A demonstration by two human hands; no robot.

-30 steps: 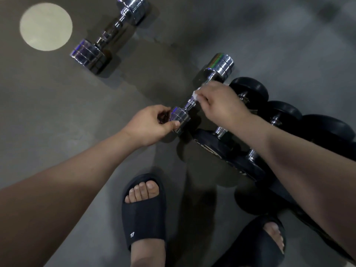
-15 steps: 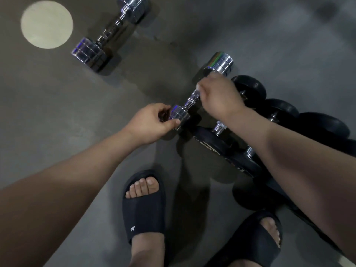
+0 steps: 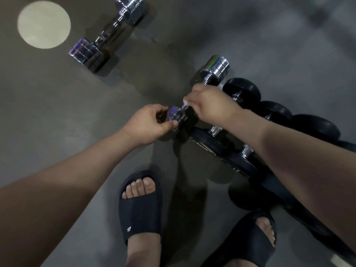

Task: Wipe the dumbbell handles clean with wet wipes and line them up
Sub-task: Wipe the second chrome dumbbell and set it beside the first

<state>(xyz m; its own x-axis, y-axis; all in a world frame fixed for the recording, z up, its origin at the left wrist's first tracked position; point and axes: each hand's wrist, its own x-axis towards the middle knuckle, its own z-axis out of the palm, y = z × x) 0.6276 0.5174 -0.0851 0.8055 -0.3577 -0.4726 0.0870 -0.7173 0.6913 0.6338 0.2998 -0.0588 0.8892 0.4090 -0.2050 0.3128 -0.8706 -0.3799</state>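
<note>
I am reaching down to a chrome dumbbell (image 3: pixel 214 70) lying on the floor (image 3: pixel 57 112), just beside a row of black dumbbells (image 3: pixel 242 89). My left grip (image 3: pixel 148 124) is clamping its near head between thumb and curled fingers. My right grip (image 3: pixel 210 105) is closing round the handle with a wet wipe (image 3: pixel 185 102), only a white corner of it showing past my knuckles. The risks, as I am judging them: the round heads are resting on bare floor, so if my left grip is loosening while I am rubbing, the dumbbell may be rolling toward my toes in the open sandal (image 3: pixel 139 205) or knocking into the black weights beside it. The wipe is bunching small and could be slipping on the smooth steel, leaving unwiped the stretch of handle that my own hand is hiding. A second chrome dumbbell (image 3: pixel 107 33) is lying well apart, near a pale circle (image 3: pixel 44 24) and away from the row, and I am risking a crooked line-up if I am overlooking it
</note>
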